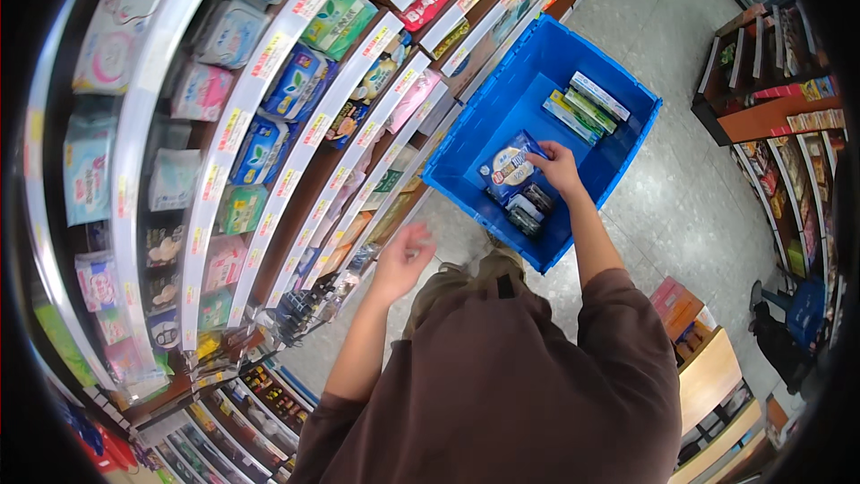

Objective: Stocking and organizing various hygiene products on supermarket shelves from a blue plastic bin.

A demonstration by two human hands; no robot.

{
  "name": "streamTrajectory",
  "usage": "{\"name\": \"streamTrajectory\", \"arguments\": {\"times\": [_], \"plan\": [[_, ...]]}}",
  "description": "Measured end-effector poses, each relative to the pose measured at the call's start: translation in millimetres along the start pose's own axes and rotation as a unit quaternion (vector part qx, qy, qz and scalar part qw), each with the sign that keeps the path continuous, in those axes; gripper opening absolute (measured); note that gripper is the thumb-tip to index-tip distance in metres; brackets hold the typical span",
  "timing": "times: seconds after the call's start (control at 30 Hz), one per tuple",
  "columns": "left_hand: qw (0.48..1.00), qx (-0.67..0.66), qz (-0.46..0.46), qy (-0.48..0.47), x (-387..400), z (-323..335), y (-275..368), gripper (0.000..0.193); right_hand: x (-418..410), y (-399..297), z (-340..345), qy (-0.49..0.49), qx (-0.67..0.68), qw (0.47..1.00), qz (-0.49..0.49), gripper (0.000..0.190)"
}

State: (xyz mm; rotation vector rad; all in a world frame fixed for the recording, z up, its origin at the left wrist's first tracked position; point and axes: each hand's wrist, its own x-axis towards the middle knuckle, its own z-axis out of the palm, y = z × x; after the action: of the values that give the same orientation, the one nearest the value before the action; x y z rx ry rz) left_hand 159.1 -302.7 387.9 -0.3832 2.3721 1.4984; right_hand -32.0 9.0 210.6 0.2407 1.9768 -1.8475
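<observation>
My right hand [556, 165] holds the right edge of a dark blue plastic packet [508, 165] inside a blue plastic crate [605, 198]. Just below the packet, several small dark and pale packs [525, 210] lie against the crate's near side. Toward the crate's far right corner, several slim boxes [586, 109], white, green and blue, lie side by side. My left hand [405, 261] is raised with bent fingers, slightly blurred, between the shelving and the crate, and nothing shows in it.
Shelves [306, 114] of soft wrapped packets with price strips run along the left. Another shelf unit [732, 114] stands at the right. A pale wooden surface [712, 376] and pink and orange boxes [678, 306] are at lower right. A person [783, 343] is at the far right.
</observation>
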Motion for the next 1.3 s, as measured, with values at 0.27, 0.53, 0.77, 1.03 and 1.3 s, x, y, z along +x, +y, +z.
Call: {"name": "streamTrajectory", "arguments": {"times": [0.27, 0.53, 0.77, 1.03, 1.3], "plan": [[0.974, 0.08, -0.209, -0.046, -77.1, 24.0, -64.2, 0.048, 65.1, 149.7, 40.2, 0.071, -0.271, 0.951, 0.128, 0.053], [0.938, 0.091, -0.333, -0.026, -100.3, 23.6, -74.3, 0.046, 96.4, 212.3, 64.8, 0.013, -0.374, 0.909, 0.182, 0.045], [0.951, 0.053, -0.304, -0.01, -81.2, 35.4, -66.3, 0.043, 112.1, 224.7, 65.4, 0.019, -0.294, 0.953, 0.075, 0.032], [0.953, 0.121, -0.276, -0.025, -76.9, 30.6, -58.4, 0.044, 106.1, 201.6, 70.5, -0.086, -0.437, 0.883, 0.148, 0.051], [0.977, 0.097, -0.126, 0.145, -14.6, -31.3, -40.6, 0.044, 81.4, 127.8, 74.5, 0.019, -0.375, 0.925, -0.06, 0.034]]}}
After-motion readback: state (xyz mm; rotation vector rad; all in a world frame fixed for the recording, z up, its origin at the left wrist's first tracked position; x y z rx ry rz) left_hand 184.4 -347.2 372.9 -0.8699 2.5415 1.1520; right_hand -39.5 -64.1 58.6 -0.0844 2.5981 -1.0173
